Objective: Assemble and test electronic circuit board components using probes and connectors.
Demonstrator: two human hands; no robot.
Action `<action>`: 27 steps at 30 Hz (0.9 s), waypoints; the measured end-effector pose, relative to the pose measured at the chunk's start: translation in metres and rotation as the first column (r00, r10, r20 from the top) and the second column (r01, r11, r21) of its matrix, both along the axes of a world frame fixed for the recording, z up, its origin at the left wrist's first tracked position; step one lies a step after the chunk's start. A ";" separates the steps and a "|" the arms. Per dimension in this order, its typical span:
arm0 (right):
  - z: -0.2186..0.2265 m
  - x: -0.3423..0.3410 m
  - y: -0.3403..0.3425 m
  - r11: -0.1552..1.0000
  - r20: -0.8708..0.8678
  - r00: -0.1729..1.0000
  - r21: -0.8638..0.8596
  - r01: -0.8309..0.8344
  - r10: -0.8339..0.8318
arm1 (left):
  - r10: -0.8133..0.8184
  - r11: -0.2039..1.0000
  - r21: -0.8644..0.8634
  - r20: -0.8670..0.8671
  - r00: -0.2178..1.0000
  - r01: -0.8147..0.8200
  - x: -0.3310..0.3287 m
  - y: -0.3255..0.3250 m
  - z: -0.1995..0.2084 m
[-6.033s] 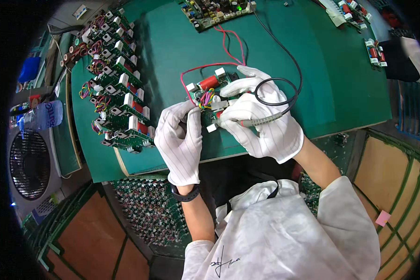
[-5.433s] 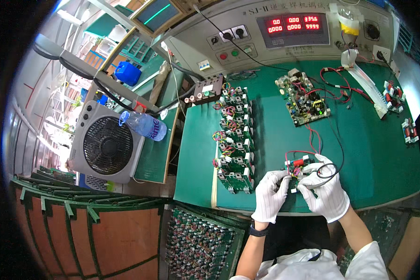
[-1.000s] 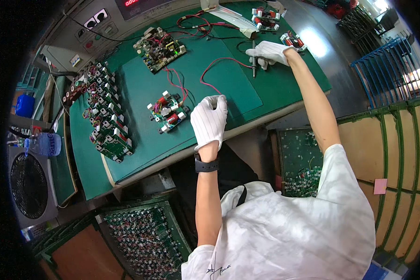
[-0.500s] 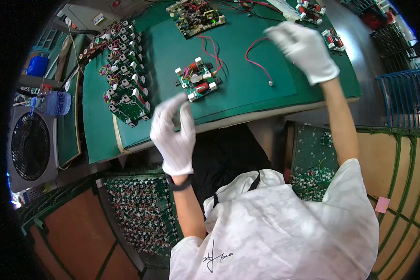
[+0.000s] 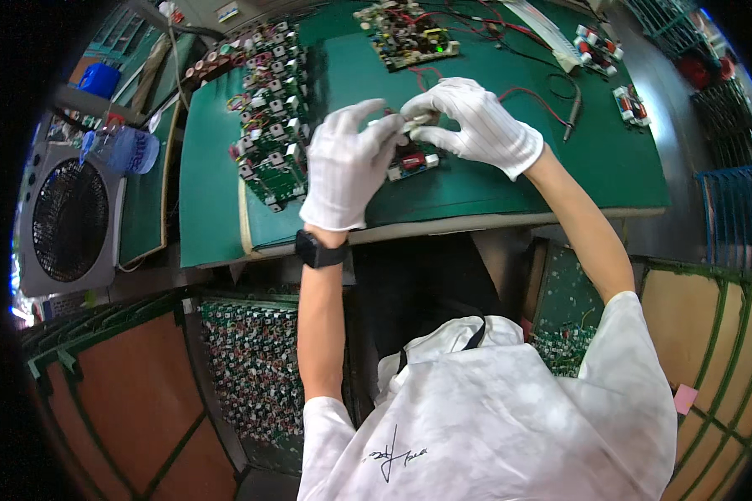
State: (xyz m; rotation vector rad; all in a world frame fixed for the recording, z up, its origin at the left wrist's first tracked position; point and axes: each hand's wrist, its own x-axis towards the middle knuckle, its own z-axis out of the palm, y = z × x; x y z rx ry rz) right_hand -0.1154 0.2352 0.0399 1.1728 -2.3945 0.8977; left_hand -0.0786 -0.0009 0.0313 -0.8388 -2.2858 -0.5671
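Observation:
My left hand (image 5: 348, 159) and my right hand (image 5: 472, 125), both in white striped gloves, meet over a small green circuit board (image 5: 415, 165). The board carries a red cylindrical part and white terminals, and my fingers cover much of it. My right thumb and forefinger pinch a small pale piece at the board's far side, too covered to name. The curled left fingertips come in from the other side, close against the right ones; what they grip is hidden. From behind my right hand a thin red wire (image 5: 535, 94) runs rightward across the green mat.
Stacked circuit boards (image 5: 271, 125) line the table's left side. Farther back lies a larger populated board (image 5: 403, 37) with a lit green light. A dark probe (image 5: 573, 113) and small boards (image 5: 631, 106) are at right. A fan (image 5: 71, 213) stands left; board-filled racks (image 5: 251, 367) stand below.
My right hand has come left and nearer, over the small board. My left hand has moved forward to meet it, its fingers now at the board. The view has shifted slightly.

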 end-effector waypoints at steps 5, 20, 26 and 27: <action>0.002 -0.007 -0.006 0.993 -0.358 0.932 0.121 -0.009 0.052 | -0.013 0.992 0.124 -0.091 0.996 0.025 -0.005 0.008 -0.014; 0.005 -0.003 0.059 0.967 -0.182 0.982 0.242 0.086 -0.042 | -0.030 0.974 0.228 0.146 0.989 -0.004 0.029 0.012 -0.003; 0.025 0.018 0.004 0.993 -0.161 0.987 0.121 0.019 0.000 | 0.215 0.895 0.325 0.286 0.934 -0.306 0.073 0.018 -0.032; 0.027 0.016 -0.007 0.988 -0.184 0.982 0.153 -0.011 0.040 | 0.240 0.898 0.303 0.267 0.933 -0.318 0.075 0.018 -0.037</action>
